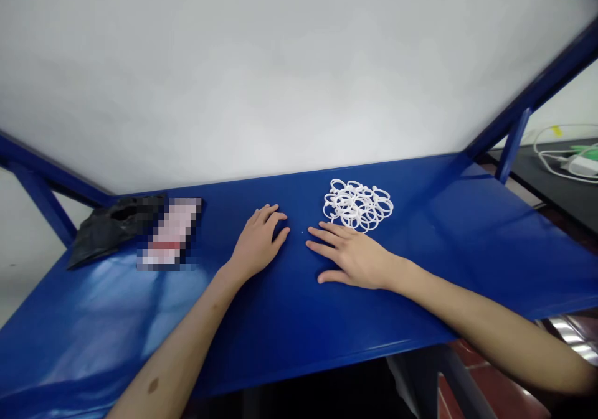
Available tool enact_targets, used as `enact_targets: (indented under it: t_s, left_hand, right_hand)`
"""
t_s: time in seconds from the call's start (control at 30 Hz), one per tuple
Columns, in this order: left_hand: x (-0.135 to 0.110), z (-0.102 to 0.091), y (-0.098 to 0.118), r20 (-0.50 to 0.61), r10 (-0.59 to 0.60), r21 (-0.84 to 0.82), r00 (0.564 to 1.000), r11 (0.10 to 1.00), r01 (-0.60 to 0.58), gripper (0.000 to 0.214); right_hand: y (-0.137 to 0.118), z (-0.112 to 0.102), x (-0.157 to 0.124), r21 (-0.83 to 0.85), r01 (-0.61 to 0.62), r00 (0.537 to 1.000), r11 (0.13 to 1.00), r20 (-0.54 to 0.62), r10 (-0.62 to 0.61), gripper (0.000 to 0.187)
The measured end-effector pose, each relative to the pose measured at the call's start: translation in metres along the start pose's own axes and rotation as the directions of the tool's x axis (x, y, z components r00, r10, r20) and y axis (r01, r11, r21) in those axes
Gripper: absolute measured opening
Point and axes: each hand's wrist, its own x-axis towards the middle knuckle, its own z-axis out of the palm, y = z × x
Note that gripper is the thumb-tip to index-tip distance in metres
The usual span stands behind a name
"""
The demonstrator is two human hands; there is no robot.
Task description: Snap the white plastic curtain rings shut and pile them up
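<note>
A loose pile of thin white rings (357,204) lies on the blue tabletop (299,319), right of the middle. They look like hair ties with small beads or knots, though I cannot make out the detail. My right hand (352,254) rests palm down just in front of the pile, its fingers spread and its upper edge close to the nearest rings. My left hand (259,238) lies on the table to the left of the pile, fingers slightly curved and apart, with nothing in it. A gap of bare blue surface separates the two hands.
At the left lie a crumpled black plastic bag (109,226) and a blurred pinkish packet (172,229). Blue frame bars (514,139) slope up at both sides, before a pale wall (280,83). On a dark table (551,176) at the right lies a white cable (544,157).
</note>
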Motion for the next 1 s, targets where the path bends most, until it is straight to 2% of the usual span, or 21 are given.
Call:
enact_targets:
  t_s: [0.1, 0.2, 0.3, 0.37, 0.5, 0.6, 0.73, 1.0]
  left_hand:
    - [0.000, -0.001, -0.001, 0.007, -0.003, -0.002, 1.000, 1.000, 0.003, 0.032]
    - [0.000, -0.002, -0.002, 0.022, -0.001, -0.005, 1.000, 1.000, 0.001, 0.032]
    - [-0.001, -0.003, -0.003, 0.034, 0.005, -0.009, 0.999, 1.000, -0.004, 0.033]
    - [-0.001, -0.004, -0.003, 0.038, 0.005, -0.014, 0.999, 1.000, -0.004, 0.034]
    - [-0.001, -0.006, -0.003, 0.043, 0.002, -0.025, 0.999, 1.000, -0.001, 0.033]
    - [-0.001, -0.006, -0.003, 0.043, 0.003, -0.032, 0.999, 0.999, -0.002, 0.033]
    - [0.000, -0.006, -0.004, 0.043, 0.014, -0.043, 0.999, 0.999, -0.012, 0.033]
    - [-0.001, -0.007, -0.002, 0.060, 0.011, -0.015, 0.998, 1.000, -0.010, 0.034]
  right_hand:
    - [0.001, 0.000, 0.001, -0.008, 0.021, 0.999, 1.000, -0.029, -0.021, 0.074]
    - [0.006, -0.006, 0.003, -0.039, 0.020, 0.992, 0.999, -0.122, -0.025, 0.061]
    - [0.017, -0.022, -0.001, -0.093, -0.096, 0.970, 0.991, -0.233, 0.073, 0.044]
    - [0.027, -0.034, -0.007, -0.118, -0.191, 0.951, 0.974, -0.269, 0.154, 0.040]
    - [0.045, -0.050, -0.019, -0.134, -0.266, 0.947, 0.955, -0.221, 0.233, 0.040]
    - [0.051, -0.051, -0.023, -0.115, -0.235, 0.964, 0.965, -0.154, 0.217, 0.025]
    - [0.052, -0.045, -0.021, -0.093, -0.204, 0.972, 0.975, -0.141, 0.190, 0.008]
    - [0.046, -0.036, -0.017, -0.079, -0.214, 0.973, 0.974, -0.108, 0.205, 0.011]
